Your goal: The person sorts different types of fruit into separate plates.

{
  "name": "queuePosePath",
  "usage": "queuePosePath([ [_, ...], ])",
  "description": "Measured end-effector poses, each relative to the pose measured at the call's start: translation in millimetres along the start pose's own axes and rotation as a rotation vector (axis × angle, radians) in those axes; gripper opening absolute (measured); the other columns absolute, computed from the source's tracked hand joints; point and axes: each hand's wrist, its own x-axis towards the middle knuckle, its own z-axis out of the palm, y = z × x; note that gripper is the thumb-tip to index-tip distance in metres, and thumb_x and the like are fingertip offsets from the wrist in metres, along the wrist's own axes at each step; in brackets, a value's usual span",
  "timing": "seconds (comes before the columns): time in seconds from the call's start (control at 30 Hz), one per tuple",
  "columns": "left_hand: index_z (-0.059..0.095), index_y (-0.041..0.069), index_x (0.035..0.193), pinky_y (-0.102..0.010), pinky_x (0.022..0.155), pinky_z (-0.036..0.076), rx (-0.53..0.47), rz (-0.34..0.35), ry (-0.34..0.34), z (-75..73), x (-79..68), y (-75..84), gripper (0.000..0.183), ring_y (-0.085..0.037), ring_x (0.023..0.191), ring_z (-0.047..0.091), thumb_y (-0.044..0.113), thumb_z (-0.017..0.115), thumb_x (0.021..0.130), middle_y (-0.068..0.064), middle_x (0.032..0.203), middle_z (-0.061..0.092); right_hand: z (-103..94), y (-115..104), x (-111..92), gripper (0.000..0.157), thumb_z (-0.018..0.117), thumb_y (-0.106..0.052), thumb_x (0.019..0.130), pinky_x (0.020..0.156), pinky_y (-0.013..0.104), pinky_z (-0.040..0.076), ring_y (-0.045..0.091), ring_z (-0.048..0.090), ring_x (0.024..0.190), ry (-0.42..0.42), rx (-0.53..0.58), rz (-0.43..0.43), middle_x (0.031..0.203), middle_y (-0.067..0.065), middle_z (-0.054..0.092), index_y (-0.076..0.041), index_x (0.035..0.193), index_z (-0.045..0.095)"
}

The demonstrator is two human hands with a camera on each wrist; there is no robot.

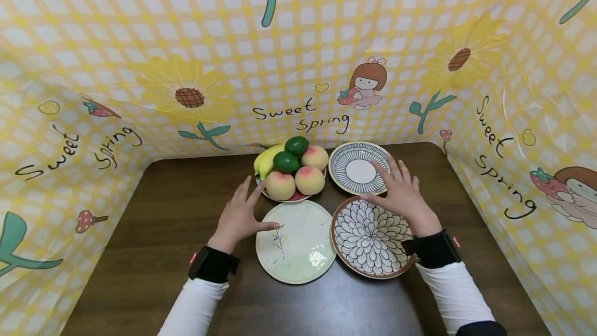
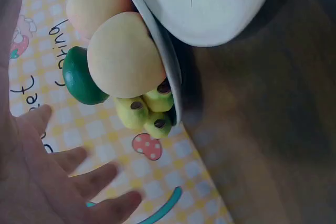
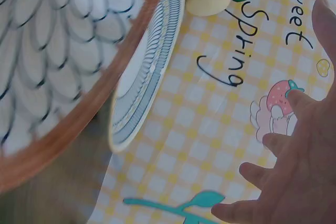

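In the head view my left hand hovers with spread fingers by the left edge of a pale cream plate with a small plant drawing. My right hand, fingers also apart, is above the brown-rimmed petal-patterned plate and partly covers it. Neither hand holds anything. Behind the cream plate, a plate of fruit carries several peaches, yellow bananas and two dark green fruits. The left wrist view shows the banana tips beyond my spread fingers.
A round plate with blue-black radial lines lies at the back right, beside the fruit. Yellow checked cloth surrounds the dark wooden table at the back and both sides.
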Motion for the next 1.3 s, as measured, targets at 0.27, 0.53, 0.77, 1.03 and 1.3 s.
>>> queuePosePath([
  [0.27, 0.038, -0.003, 0.154, -0.052, 0.098, 0.054, -0.253, -0.209, -0.132, 21.5, -4.7, -17.5, 0.076, -0.043, 0.118, 0.064, 0.035, 0.07, 0.097, -0.03, 0.134, 0.062, 8.6, -40, 46, 0.097, 0.071, -0.053, 0.091, 0.121, 0.076, 0.015, 0.053, 0.005, 0.157, 0.046, 0.032, -0.067, 0.174, 0.018, 0.0, -0.023, 0.166, 0.017],
  [0.53, 0.055, -0.011, 0.129, -0.029, 0.061, 0.052, -0.456, -0.324, -0.207, 47.2, -8.2, -26.8, 0.042, -0.018, 0.066, 0.058, 0.019, 0.062, 0.101, -0.013, 0.084, 0.063, 24.2, -102, 102, 0.096, 0.072, -0.054, 0.091, 0.125, 0.068, 0.019, 0.047, 0.009, 0.159, 0.058, 0.048, -0.226, 0.173, 0.019, 0.008, -0.02, 0.165, 0.022],
  [0.77, 0.056, -0.01, 0.105, -0.036, 0.063, 0.061, -0.475, -0.362, -0.222, 52.4, -7.1, -25.6, 0.017, -0.02, 0.067, 0.061, 0.006, 0.059, 0.1, -0.018, 0.088, 0.061, 54.9, -144, 140, 0.086, 0.071, -0.051, 0.093, 0.122, 0.06, 0.033, 0.047, 0.024, 0.155, -0.023, -0.065, -0.344, 0.17, 0.019, 0.022, -0.021, 0.162, 0.03],
  [1.03, 0.053, -0.007, 0.099, -0.035, 0.061, 0.06, -0.442, -0.348, -0.221, 55.9, -9.3, -26.4, 0.013, -0.021, 0.068, 0.06, 0.006, 0.057, 0.101, -0.016, 0.086, 0.059, 74.5, -156, 151, 0.073, 0.067, -0.043, 0.098, 0.123, 0.052, 0.035, 0.043, 0.033, 0.15, -0.148, -0.139, -0.383, 0.166, 0.018, 0.033, -0.019, 0.16, 0.036],
  [1.3, 0.054, -0.005, 0.099, -0.028, 0.058, 0.052, -0.419, -0.351, -0.166, 57.1, -10.9, -28.2, 0.014, -0.021, 0.066, 0.058, 0.008, 0.058, 0.101, -0.013, 0.081, 0.058, 83.6, -161, 156, 0.065, 0.066, -0.035, 0.1, 0.125, 0.051, 0.029, 0.044, 0.036, 0.146, -0.115, -0.161, -0.395, 0.159, 0.021, 0.041, -0.013, 0.156, 0.042],
])
